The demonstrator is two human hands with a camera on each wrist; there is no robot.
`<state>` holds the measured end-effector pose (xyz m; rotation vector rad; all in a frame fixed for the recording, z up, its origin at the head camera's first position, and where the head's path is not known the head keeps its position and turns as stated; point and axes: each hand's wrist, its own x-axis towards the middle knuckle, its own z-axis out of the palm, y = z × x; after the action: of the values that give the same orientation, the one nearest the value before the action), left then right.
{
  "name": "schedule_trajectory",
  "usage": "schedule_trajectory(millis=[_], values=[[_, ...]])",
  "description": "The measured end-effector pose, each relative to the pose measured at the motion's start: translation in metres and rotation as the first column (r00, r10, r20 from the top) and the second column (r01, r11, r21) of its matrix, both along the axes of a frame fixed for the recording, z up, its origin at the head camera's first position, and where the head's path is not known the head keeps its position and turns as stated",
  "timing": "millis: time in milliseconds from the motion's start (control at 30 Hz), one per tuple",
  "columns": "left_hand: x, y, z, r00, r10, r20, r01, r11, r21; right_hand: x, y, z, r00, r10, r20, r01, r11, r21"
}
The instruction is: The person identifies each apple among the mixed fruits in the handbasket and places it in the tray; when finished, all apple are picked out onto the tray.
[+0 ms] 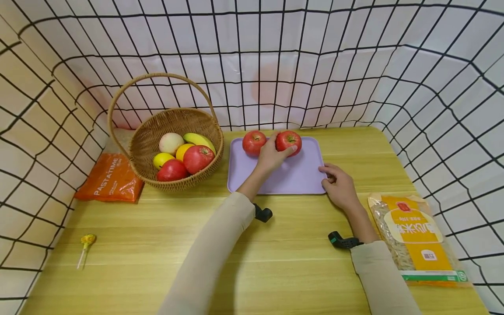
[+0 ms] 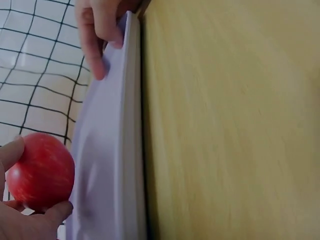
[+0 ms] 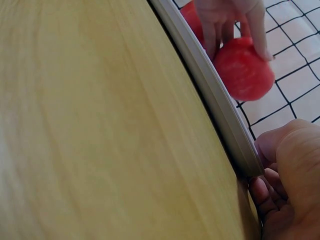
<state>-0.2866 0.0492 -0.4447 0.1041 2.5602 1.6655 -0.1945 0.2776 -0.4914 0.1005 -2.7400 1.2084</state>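
Observation:
My left hand (image 1: 271,155) grips a red apple (image 1: 288,142) over the right half of a lilac tray (image 1: 283,179), thumb on one side and fingers on the other. In the left wrist view the apple (image 2: 42,171) shows mottled red skin between thumb and fingertips. Just left of it, a second red apple (image 1: 253,142) sits on the tray's back left part. My right hand (image 1: 341,186) holds the tray's right edge. Close up in the right wrist view, the right thumb and curled fingers (image 3: 267,192) are at the tray's corner (image 3: 252,167).
Left of the tray, a wicker basket (image 1: 179,116) with a tall handle holds several fruits. An orange pasta bag (image 1: 114,179) lies partly behind it. A yellow lollipop (image 1: 87,240) is at front left, a clear-and-yellow food packet (image 1: 417,236) at right. Black wire mesh (image 1: 275,65) surrounds the table.

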Motion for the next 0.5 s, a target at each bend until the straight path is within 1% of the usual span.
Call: schedule_trajectory(millis=[133, 267, 400, 500], values=[[-0.0030, 0.0064, -0.0041, 0.999, 0.034, 0.022, -0.033, 0.999, -0.014, -0.0005, -0.0006, -0.0009, 1.000, 0.003, 0.011, -0.003, 1.000, 0.002], [-0.0061, 0.0091, -0.0067, 0.999, 0.038, 0.020, -0.037, 0.999, -0.029, -0.0005, -0.0008, 0.0008, 1.000, -0.003, 0.006, 0.003, 1.000, 0.001], [-0.0082, 0.0081, -0.0086, 1.000, 0.017, 0.015, -0.017, 0.998, -0.060, -0.0007, -0.0005, 0.0021, 1.000, -0.002, 0.001, 0.002, 1.000, -0.003], [-0.0075, 0.0047, -0.0099, 1.000, -0.019, 0.010, 0.020, 0.996, -0.092, -0.0007, 0.0001, 0.0011, 1.000, 0.001, 0.008, -0.001, 1.000, 0.002]])
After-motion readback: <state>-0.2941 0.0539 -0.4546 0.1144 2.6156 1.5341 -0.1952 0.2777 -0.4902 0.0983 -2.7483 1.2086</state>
